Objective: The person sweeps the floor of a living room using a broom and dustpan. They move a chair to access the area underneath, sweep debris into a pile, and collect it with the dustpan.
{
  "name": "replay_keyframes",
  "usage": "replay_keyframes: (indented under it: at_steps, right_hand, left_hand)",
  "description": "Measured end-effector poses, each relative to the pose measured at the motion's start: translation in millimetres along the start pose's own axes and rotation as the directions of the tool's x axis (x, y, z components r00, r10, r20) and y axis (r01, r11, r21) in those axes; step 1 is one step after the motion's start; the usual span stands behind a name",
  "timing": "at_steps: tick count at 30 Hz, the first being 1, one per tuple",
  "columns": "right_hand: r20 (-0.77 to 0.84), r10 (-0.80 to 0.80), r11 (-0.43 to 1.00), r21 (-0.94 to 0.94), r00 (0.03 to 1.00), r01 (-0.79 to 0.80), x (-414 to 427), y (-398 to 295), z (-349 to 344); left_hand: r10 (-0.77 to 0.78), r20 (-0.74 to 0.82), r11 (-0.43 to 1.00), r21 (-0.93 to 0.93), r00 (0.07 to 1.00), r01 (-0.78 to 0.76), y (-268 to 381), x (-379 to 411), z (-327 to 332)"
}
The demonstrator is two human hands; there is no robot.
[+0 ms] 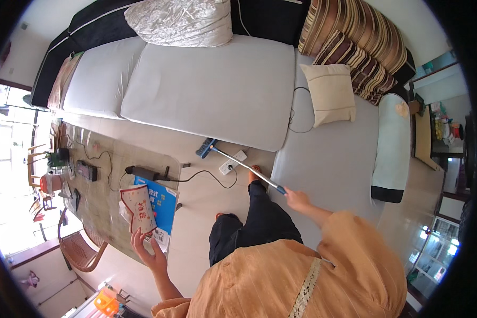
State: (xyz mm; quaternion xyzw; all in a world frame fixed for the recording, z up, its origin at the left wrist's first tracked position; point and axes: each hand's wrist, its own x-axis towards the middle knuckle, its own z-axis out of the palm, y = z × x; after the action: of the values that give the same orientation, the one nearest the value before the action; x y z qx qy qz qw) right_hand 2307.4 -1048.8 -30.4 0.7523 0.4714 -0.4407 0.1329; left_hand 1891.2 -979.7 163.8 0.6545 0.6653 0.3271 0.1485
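Observation:
My right hand (298, 200) is closed around the blue grip of a broom (248, 169) with a silver pole. The blue bristled broom head (206, 148) is at the floor by the front edge of the grey sofa (214, 87). My left hand (150, 250), fingers apart and holding nothing, hovers by the lower end of a soft tissue pack (141, 208). That pack lies over a blue workbook (163, 206) on the glass-topped table (99, 210). Whether my fingertips touch the pack I cannot tell.
A white power strip (232, 162) lies on the floor under the pole, its black cable running to a power adapter (143, 173) on the table. A wicker chair (79, 250) stands at the table's near side. Several cushions (330, 93) rest on the sofa.

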Motion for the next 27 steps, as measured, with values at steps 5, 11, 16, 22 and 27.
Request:
replay_keyframes:
  at_steps: [5,11,16,22,27]
  right_hand:
    - [-0.077,0.036,0.999,0.039,0.996,-0.033,-7.0,-51.6,71.0]
    - [0.004,0.181,0.962,0.210,0.983,-0.178,-61.9,-85.8,124.0]
    - [0.210,0.316,0.857,0.354,0.925,-0.373,-124.1,-115.1,147.3]
    - [0.156,0.265,0.736,0.604,0.952,-0.304,-175.5,-109.5,156.7]
    - [0.274,0.287,0.453,0.805,0.918,-0.383,-242.6,-87.7,164.8]
  left_hand:
    - [0.088,0.068,0.992,0.087,0.994,-0.094,-39.5,-11.8,-37.5]
    - [0.157,0.036,0.987,-0.047,0.987,-0.156,-113.5,-15.6,-81.8]
    - [0.177,0.106,0.973,-0.166,0.978,-0.158,-153.3,-44.7,-106.0]
    - [0.210,0.121,0.959,-0.217,0.970,-0.180,-183.5,-67.4,-138.9]
    - [0.091,0.078,0.950,-0.305,0.993,-0.063,-200.6,-87.0,-144.2]
